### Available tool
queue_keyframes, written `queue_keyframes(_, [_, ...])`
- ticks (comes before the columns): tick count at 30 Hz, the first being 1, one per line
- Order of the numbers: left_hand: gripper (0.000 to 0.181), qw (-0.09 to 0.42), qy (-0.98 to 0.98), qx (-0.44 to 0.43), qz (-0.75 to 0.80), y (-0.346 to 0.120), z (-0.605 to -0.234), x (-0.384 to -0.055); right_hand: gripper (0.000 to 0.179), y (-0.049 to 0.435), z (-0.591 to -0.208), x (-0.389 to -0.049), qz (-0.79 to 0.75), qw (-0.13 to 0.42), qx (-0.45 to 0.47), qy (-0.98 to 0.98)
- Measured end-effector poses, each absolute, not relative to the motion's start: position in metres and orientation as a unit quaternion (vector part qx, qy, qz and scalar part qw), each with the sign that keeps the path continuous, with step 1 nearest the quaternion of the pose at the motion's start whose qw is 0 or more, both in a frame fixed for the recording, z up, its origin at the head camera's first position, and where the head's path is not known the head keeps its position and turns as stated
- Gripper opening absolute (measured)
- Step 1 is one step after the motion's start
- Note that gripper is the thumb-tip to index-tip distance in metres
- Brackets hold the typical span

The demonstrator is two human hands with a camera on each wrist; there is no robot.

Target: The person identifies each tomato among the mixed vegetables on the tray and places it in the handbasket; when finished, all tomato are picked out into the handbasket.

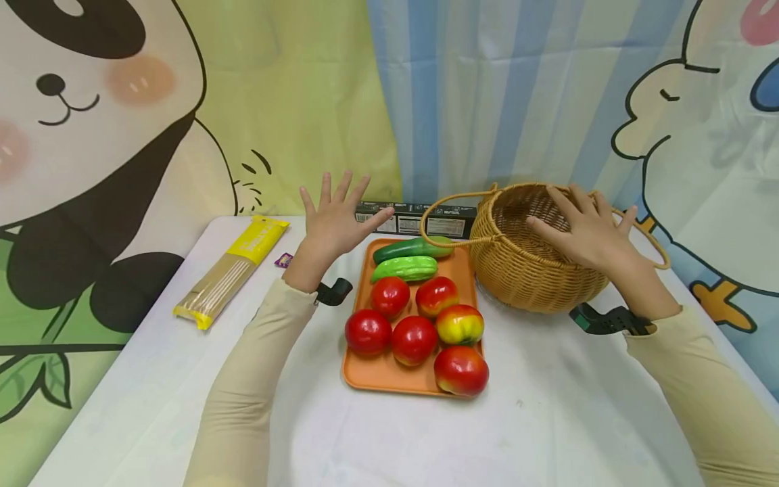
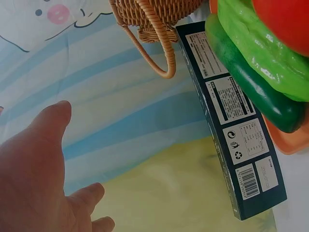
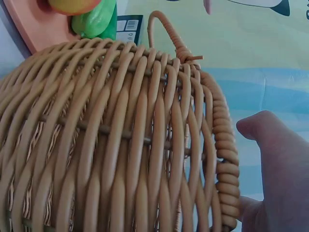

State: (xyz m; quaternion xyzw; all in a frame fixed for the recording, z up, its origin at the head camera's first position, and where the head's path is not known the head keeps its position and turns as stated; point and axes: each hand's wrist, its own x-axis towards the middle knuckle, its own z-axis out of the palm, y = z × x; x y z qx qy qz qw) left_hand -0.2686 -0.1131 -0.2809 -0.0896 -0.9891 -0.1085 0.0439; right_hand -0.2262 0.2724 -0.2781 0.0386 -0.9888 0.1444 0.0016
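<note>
My left hand point(image 1: 336, 223) is raised with its fingers spread, left of the tray's far end, and holds nothing. Fingers likewise spread, my right hand point(image 1: 593, 233) hovers over the rim of a woven wicker basket point(image 1: 535, 284) with two looped handles. In the right wrist view, the thumb point(image 3: 260, 126) shows beside the basket's rim. Between the hands lies an orange tray point(image 1: 389, 382) bearing several red round fruits point(image 1: 415, 340), one of them red and yellow point(image 1: 460, 325). At its far end are a dark green cucumber point(image 1: 395, 251) and a lighter green bumpy vegetable point(image 1: 404, 268).
A long dark box point(image 1: 447, 222) with printed labels stands behind the tray. To the left lie a yellow-ended pack of noodles point(image 1: 231, 270) and a small purple packet point(image 1: 283, 260) on the white tablecloth point(image 1: 377, 439). Cartoon curtains point(image 1: 304, 101) hang behind the table.
</note>
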Motion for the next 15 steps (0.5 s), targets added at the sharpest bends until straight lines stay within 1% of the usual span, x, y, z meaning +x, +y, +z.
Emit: queue_keyframes(15, [0.085, 0.057, -0.989, -0.105, -0.09, -0.114, -0.284, -0.247, 0.084, 0.264, -0.279, -0.208, 0.147, 0.027, 0.071, -0.986])
